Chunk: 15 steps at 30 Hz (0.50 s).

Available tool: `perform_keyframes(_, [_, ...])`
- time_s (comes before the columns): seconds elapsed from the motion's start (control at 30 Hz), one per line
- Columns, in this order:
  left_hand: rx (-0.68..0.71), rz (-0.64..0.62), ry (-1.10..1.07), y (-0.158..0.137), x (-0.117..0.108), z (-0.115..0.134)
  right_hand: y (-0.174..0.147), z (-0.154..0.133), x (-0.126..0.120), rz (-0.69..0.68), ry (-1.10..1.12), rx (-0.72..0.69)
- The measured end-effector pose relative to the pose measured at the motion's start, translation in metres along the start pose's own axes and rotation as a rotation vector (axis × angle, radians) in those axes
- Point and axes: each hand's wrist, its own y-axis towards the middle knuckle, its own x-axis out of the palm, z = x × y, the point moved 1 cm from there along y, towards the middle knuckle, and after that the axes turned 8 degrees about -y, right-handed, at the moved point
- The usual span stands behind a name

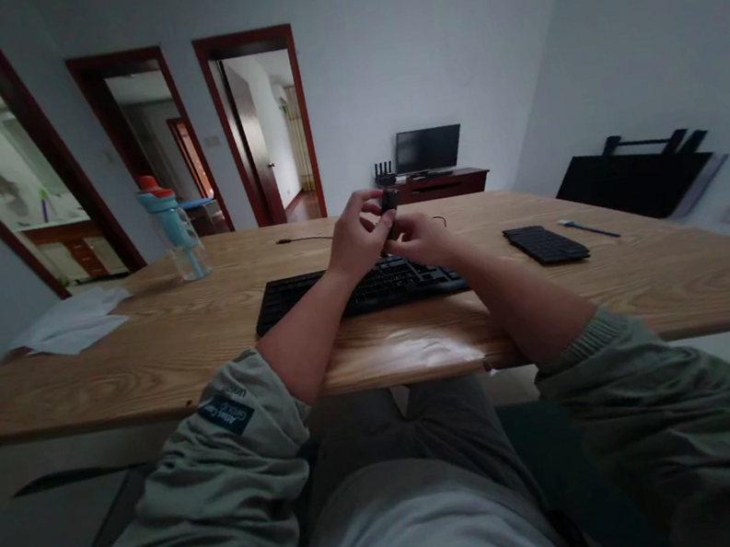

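Observation:
A small black oblong object (388, 201) is held up above the keyboard, and its exact kind cannot be made out. My left hand (362, 232) pinches it between thumb and fingers. My right hand (425, 238) is closed at its lower end, fingers curled in, partly hidden behind the left hand. Below both hands lies a black keyboard (401, 281) on the wooden table, its middle partly covered by my forearms. A thin black cable (307, 238) with a plug at its end lies on the table beyond the keyboard.
On the right lie a flat black piece (546, 243) and a blue-handled brush (588, 228). A water bottle (176, 230) with a red lid and white paper sheets (75, 320) are on the left. Clear plastic (426, 347) lies at the table's (689, 285) front edge.

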Motion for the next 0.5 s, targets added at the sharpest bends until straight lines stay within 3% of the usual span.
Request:
perform_keyframes(0.1, [-0.054, -0.123, 0.044, -0.005, -0.001, 0.0, -0.002, 0.012, -0.002, 0.051, 0.004, 0.073])
perform_keyframes(0.27, [-0.145, -0.478, 0.305, -0.014, -0.014, -0.018, -0.008, 0.022, -0.01, 0.103, 0.108, 0.403])
perform_keyframes(0.4, [-0.236, -0.608, 0.406, -0.017, -0.016, -0.032, -0.012, 0.019, -0.01, 0.105, 0.264, 0.563])
perform_keyframes(0.5, [-0.222, -0.686, 0.405, -0.018, -0.012, -0.032, -0.013, 0.016, -0.008, 0.113, 0.404, 0.618])
